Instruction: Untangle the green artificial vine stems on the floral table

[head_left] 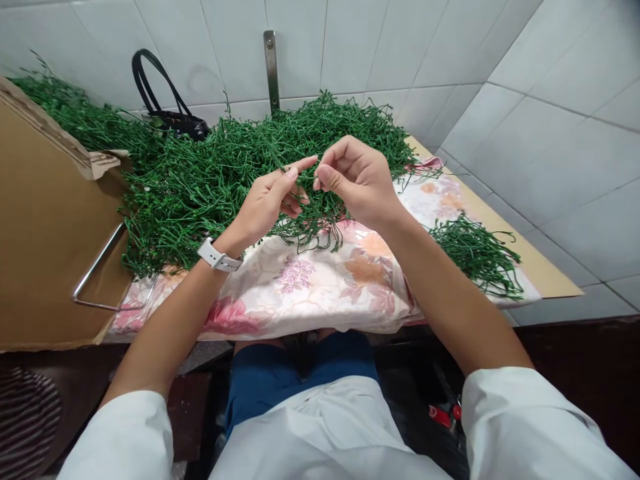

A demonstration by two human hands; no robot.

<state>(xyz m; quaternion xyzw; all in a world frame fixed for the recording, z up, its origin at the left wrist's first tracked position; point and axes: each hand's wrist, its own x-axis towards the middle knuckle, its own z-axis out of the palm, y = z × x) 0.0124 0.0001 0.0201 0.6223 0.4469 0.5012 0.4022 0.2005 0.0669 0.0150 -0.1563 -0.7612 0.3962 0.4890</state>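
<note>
A large heap of thin green strands (pixel 210 167) covers the back of the table, and a smaller green bunch (pixel 475 257) lies to the right on a floral cloth (pixel 300 293). My left hand (pixel 265 203), with a white watch (pixel 219 256) on its wrist, is raised over the heap. Its thumb and index finger point toward my right hand (pixel 355 180). My right hand pinches with its fingertips close to the left hand. A thin green strand seems held between them, though the fingers partly hide it.
A brown cardboard sheet (pixel 50 220) with a metal wire handle (pixel 100 280) stands at the left. A black bag (pixel 173 113) sits behind the heap against a white tiled wall (pixel 550 133), below a metal bracket (pixel 272 70). A red object (pixel 444 415) lies low at the right.
</note>
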